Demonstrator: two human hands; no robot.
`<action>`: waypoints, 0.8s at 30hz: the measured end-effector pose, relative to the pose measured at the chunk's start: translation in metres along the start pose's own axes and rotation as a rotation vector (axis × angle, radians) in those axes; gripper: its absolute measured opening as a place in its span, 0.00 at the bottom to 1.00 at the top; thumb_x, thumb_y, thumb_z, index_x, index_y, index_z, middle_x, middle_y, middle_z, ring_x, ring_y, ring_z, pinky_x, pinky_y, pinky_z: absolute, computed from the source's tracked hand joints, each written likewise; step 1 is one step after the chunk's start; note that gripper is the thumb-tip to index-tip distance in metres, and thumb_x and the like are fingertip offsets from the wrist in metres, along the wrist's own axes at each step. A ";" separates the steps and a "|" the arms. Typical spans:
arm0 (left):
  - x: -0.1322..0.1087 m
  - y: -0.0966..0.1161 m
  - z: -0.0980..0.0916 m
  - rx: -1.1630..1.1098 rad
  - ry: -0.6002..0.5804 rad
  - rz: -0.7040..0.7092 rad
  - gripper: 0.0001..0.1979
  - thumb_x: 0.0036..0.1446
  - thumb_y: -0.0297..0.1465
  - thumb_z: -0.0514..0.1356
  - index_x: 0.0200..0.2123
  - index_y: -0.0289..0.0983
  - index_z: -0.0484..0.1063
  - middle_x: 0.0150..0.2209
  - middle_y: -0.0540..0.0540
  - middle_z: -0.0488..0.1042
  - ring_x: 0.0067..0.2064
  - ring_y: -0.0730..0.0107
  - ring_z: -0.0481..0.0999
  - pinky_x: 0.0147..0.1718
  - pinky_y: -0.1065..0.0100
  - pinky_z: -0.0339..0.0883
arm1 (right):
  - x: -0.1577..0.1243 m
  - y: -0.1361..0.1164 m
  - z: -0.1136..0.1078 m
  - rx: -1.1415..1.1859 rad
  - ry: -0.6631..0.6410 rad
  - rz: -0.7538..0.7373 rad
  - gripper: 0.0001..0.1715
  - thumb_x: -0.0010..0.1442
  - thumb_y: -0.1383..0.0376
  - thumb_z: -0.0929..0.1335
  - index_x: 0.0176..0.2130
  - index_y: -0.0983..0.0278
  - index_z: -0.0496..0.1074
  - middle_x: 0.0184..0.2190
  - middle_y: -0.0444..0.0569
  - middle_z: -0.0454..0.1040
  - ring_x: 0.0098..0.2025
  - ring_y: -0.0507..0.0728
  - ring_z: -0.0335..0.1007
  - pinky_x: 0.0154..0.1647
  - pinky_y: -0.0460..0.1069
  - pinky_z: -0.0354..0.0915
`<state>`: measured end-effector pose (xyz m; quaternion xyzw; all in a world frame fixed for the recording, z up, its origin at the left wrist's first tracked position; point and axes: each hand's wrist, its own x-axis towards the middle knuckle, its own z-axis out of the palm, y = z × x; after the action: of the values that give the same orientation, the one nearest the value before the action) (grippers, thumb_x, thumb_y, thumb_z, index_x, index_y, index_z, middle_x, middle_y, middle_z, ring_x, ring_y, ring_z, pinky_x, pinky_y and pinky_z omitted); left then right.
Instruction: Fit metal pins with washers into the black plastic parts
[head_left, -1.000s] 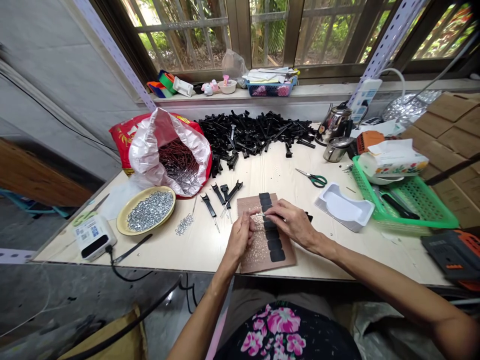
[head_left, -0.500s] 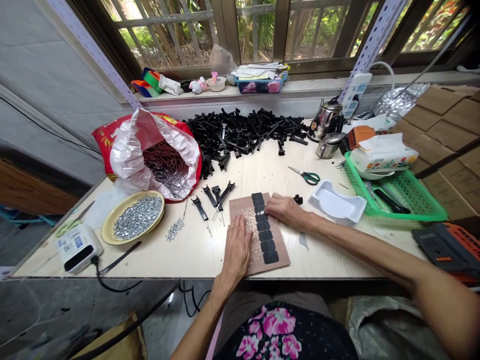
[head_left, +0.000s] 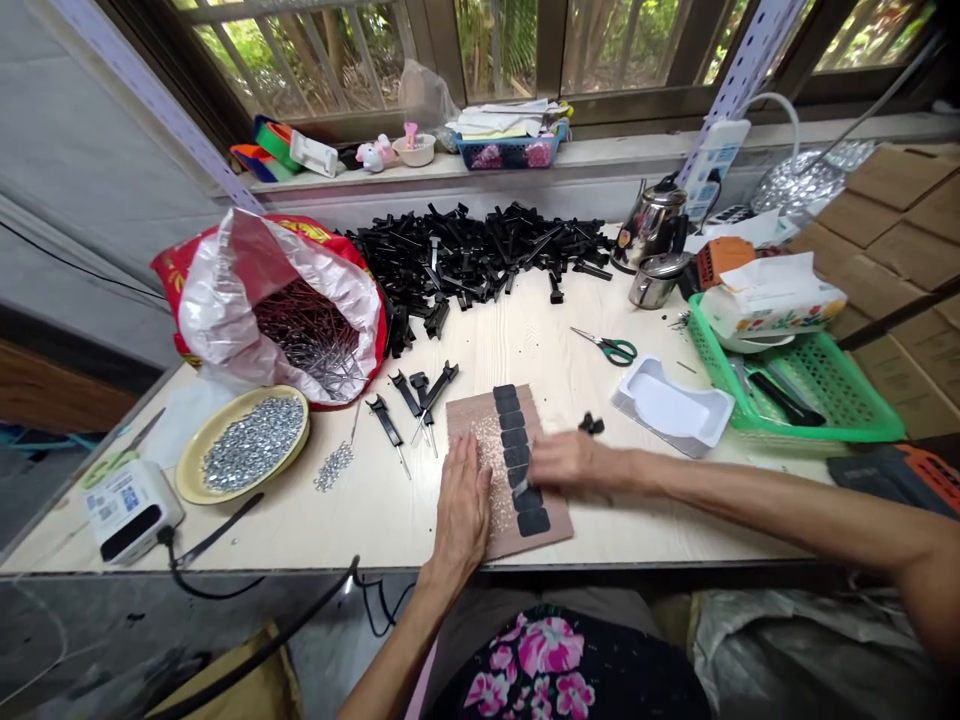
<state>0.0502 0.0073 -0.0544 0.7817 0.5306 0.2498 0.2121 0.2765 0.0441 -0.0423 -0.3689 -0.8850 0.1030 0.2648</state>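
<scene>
My left hand (head_left: 463, 505) lies flat, fingers stretched out, on the left part of a brown board (head_left: 553, 535). Pale speckles cover the board beside those fingers. A column of black rounded patches (head_left: 516, 438) runs down the board's right side. Over the lower patches is my right hand (head_left: 574, 463), closed and smeared by motion. A small shiny light edge (head_left: 520, 488) shows by its fingertips on the patches; I cannot make out what it is. Left of the board lie several black forked pieces with metal shafts (head_left: 386, 425).
A yellow bowl of small metal pieces (head_left: 251, 445) and a red-and-white bag of thin metal rods (head_left: 307, 335) stand left. Black parts (head_left: 480, 250) are heaped at the back. Scissors (head_left: 611, 348), a white tray (head_left: 675, 400) and a green basket (head_left: 847, 400) lie right.
My right hand has slid down the column of patches, from near its upper part toward the table's front edge. My left hand stays flat on the board. The view has shifted slightly.
</scene>
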 end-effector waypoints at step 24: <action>0.010 -0.005 0.010 0.081 0.022 0.149 0.27 0.65 0.37 0.40 0.61 0.26 0.56 0.63 0.31 0.55 0.66 0.55 0.47 0.63 0.49 0.45 | -0.078 -0.039 -0.097 0.093 -0.205 0.326 0.13 0.65 0.62 0.62 0.39 0.63 0.73 0.35 0.47 0.72 0.36 0.52 0.68 0.39 0.46 0.62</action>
<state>0.0556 0.0183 -0.0637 0.8241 0.4831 0.2518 0.1553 0.3518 -0.0398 0.0227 -0.4825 -0.8300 0.2221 0.1700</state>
